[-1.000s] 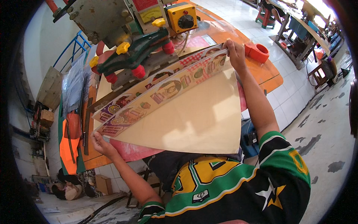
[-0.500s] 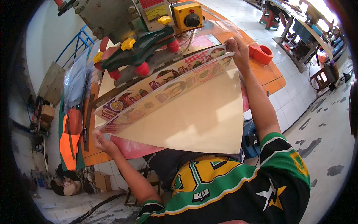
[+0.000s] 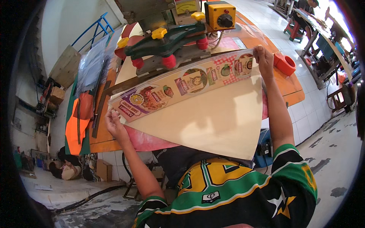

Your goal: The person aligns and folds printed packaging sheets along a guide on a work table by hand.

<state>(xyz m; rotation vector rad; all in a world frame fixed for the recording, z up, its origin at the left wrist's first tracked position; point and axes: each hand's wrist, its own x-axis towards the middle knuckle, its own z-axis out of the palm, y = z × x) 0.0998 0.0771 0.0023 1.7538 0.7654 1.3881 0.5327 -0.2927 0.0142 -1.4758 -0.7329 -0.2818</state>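
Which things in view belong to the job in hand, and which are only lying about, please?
Likely in the job:
printed strip, held by the left hand and right hand
cream sheet
green-armed machine just beyond

Seemingly lying about:
red ring
bright orange piece
clear plastic sheets
cardboard box

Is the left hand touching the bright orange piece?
Apart. The head view shows the table and a dark strip lying between the left hand and the orange piece; the hand pinches a corner of the picture strip.
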